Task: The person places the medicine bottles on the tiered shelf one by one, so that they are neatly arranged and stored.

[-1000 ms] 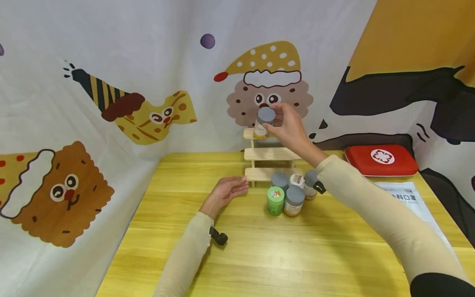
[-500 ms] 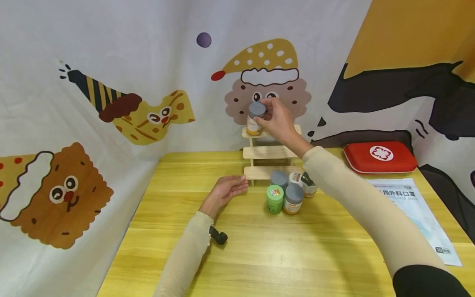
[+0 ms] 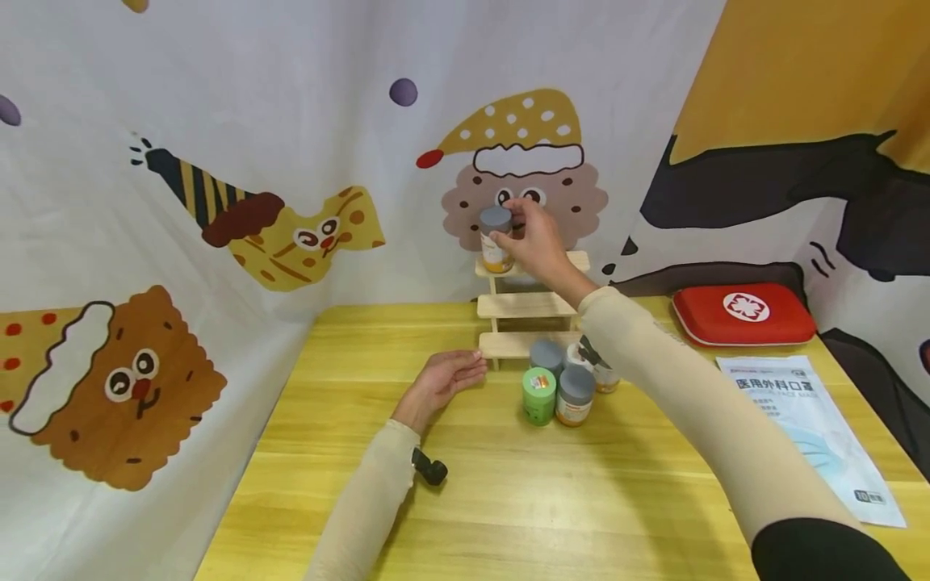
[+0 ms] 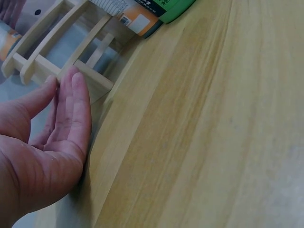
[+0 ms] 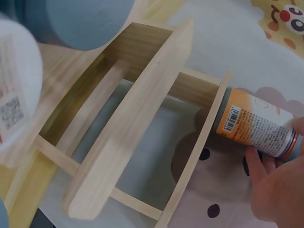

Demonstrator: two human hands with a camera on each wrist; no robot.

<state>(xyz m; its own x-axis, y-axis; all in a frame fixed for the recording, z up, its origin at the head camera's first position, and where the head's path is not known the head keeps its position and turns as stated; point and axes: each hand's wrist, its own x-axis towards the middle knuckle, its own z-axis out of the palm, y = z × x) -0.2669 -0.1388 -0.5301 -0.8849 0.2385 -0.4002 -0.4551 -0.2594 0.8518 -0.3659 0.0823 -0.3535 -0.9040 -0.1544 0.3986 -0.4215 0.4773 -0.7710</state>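
Observation:
My right hand (image 3: 539, 246) holds a grey-capped bottle (image 3: 494, 250) with a white and orange label between thumb and fingers. The bottle stands at the left end of the top step of a small three-step wooden rack (image 3: 526, 305). Its base meets that step in the right wrist view, where the label (image 5: 254, 121) faces the camera. Low at the rack's left end, my left hand (image 3: 439, 383) has its fingers extended, fingertips touching the wood or very close to it. In front of the rack stand a green jar (image 3: 538, 397), a grey-capped bottle (image 3: 575, 395) and other bottles, partly hidden by my right sleeve.
A red first-aid case (image 3: 744, 315) lies at the back right of the wooden table (image 3: 508, 500). Nearer along the right side is a flat pack of face masks (image 3: 814, 444). A cloth with cartoon prints (image 3: 349, 121) hangs right behind the rack.
My right hand has carried the bottle left and slightly down, onto the left end of the rack's top step. My left hand has stayed beside the rack.

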